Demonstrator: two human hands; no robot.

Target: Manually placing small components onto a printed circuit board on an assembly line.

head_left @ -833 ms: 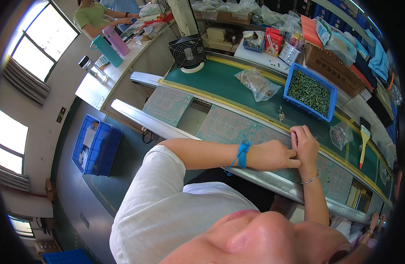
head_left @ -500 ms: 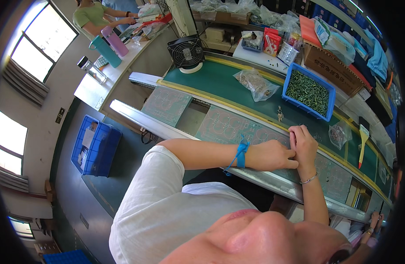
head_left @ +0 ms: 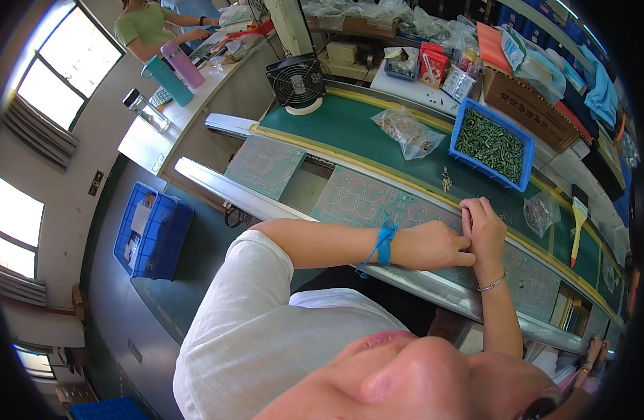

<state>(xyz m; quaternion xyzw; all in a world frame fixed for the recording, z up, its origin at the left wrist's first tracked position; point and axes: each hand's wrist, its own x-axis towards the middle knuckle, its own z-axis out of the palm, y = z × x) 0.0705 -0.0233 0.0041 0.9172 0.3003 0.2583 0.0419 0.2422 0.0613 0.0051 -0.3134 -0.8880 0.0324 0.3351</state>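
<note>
My left hand (head_left: 434, 246), with a blue strap at its wrist, is curled over a circuit board (head_left: 364, 199) lying in the metal rail. Its fingers are bent toward my right hand (head_left: 484, 227), and the two touch or nearly touch. The right hand, below which a thin bracelet shows, has its fingers bent together at the edge of the green mat (head_left: 350, 119). What either hand pinches is hidden. Beyond them lies a small heap of metal parts (head_left: 446, 180). Another board (head_left: 264, 166) sits farther left in the rail, and one more (head_left: 528, 280) to the right.
A blue bin (head_left: 523, 168) of small green cylindrical parts stands beyond my hands, beside a plastic bag of parts (head_left: 408, 133). A smaller bag (head_left: 541, 213) and a brush (head_left: 578, 224) lie right. A black fan (head_left: 296, 84) stands far left. Other people's hands (head_left: 596, 348) show lower right.
Almost nothing differs. Both hands keep their places and curled shape, with only a very slight shift.
</note>
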